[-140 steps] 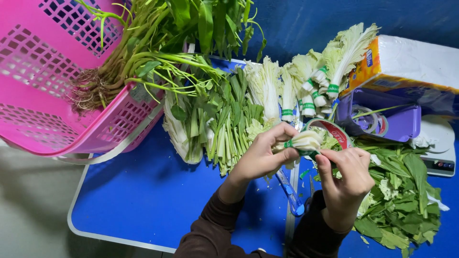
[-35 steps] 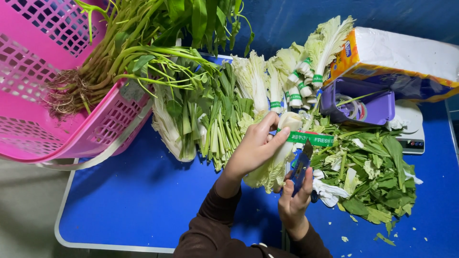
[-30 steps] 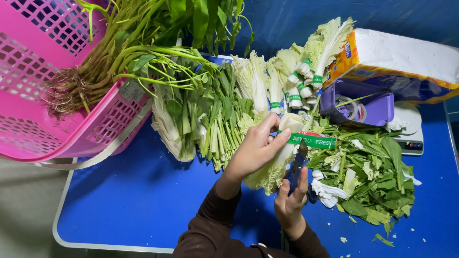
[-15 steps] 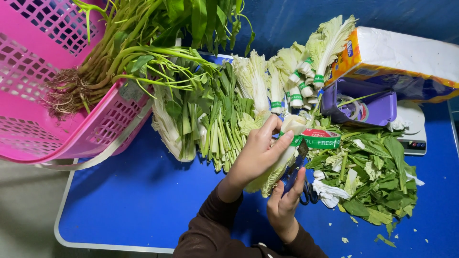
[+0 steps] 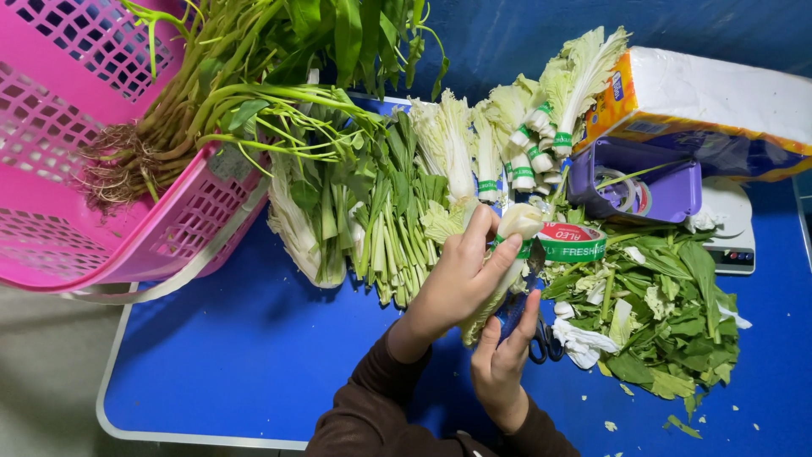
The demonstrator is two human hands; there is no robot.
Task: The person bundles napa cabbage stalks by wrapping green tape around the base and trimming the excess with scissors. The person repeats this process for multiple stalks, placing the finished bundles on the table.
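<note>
- The left hand (image 5: 457,283) is gripping a pale green cabbage bunch (image 5: 499,262) above a blue table (image 5: 254,364), with its fingers (image 5: 499,261) clamped around the stalk end.
- A strip of green tape (image 5: 571,244) is running from the bunch out to the right, just beside the left thumb and forefinger.
- The right hand (image 5: 505,364) is sitting just below the bunch, holding blue-handled scissors (image 5: 518,309); its fingers are curled together around the handle, and the blades are pointing up toward the tape.
- Both arms are wearing dark brown sleeves (image 5: 372,419).
- Already-taped white-stemmed bunches (image 5: 524,144) are lying in a fan at the back of the table, each with a green band near its base.
- Loose green-stemmed vegetables (image 5: 372,220) are lying to the left of the hands, touching one another.
- A pile of trimmed leaves (image 5: 668,313) is lying to the right of the hands.
- A purple tape dispenser (image 5: 634,182) is standing behind that pile, with a white scale (image 5: 732,228) beside it and a wrapped paper pack (image 5: 719,106) behind it.
- A pink basket (image 5: 76,169) is resting tilted at the left edge, with long rooted greens (image 5: 211,93) spilling out of it.
</note>
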